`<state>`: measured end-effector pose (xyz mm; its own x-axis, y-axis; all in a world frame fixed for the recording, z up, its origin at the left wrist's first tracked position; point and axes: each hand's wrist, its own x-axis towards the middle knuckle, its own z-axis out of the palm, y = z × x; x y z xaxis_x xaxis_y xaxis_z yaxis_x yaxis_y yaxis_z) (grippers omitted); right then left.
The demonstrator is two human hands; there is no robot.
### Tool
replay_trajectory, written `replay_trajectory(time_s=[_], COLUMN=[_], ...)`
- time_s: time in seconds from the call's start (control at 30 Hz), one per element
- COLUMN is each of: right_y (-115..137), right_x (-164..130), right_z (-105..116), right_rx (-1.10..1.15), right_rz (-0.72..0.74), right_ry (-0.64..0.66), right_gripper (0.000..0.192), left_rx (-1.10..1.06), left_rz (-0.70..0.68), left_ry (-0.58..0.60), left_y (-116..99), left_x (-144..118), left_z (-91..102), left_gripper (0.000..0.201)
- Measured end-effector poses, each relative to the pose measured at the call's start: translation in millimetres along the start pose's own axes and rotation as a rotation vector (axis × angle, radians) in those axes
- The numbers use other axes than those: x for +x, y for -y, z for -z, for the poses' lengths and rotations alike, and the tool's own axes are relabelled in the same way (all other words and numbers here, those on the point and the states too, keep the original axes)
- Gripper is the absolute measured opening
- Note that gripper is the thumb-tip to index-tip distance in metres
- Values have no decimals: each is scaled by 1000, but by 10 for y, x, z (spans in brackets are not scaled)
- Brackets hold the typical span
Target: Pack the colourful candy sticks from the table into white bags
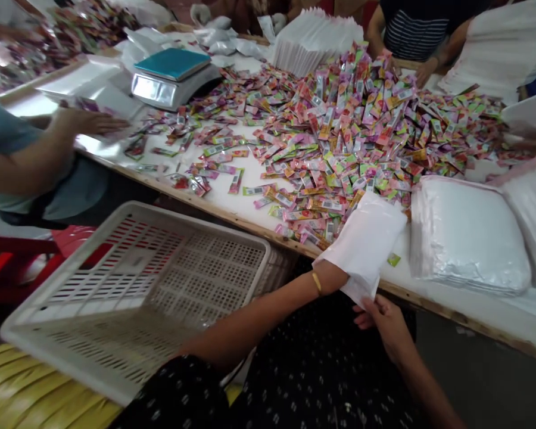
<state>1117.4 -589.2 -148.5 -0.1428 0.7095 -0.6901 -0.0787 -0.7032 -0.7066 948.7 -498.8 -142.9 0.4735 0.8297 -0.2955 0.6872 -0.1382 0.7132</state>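
A white plastic bag [368,235] is held at the table's front edge, over the near end of the pile of small colourful sachets [339,137]. My left hand [335,277] is inside the bag up to about the wrist, so its fingers are hidden and I cannot tell what they do. At the bag's lower right edge my right hand [382,319] pinches the rim between thumb and fingers. To the right of the bag lies a stack of flat white bags [471,235].
Below the table edge at left stands a white plastic crate [129,333] with slotted walls. A scale [174,77] with a blue-green top sits farther back. Another upright stack of white bags [315,39] is behind the sachets. Co-workers' arms reach in around the table, one sleeve [9,137] at left.
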Motion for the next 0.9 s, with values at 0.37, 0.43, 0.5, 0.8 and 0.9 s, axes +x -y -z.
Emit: replay_trajectory(time_s=[0.37, 0.43, 0.5, 0.8, 0.9], right_y=[-60, -24, -4, -99, -220], right_x=[-10, -7, -14, -126, -226], right_z=[63, 53, 81, 948, 1138], right_rx=[91, 76, 90, -363, -621], right_rz=[31, 3, -31, 15, 152], right_ry=[-73, -63, -52, -259, -336], right_gripper=[45, 45, 44, 51, 51], left_rx=[546, 588, 608, 746, 799], left_rz=[-597, -651, -726, -147, 269], left_ry=[-90, -96, -98, 320, 403], left_y=[-198, -227, -239, 573, 780], left_x=[-390, -342, -353, -1128, -1150], left_z=[-225, -264, -267, 325, 426], left_gripper=[22, 22, 21, 21, 28])
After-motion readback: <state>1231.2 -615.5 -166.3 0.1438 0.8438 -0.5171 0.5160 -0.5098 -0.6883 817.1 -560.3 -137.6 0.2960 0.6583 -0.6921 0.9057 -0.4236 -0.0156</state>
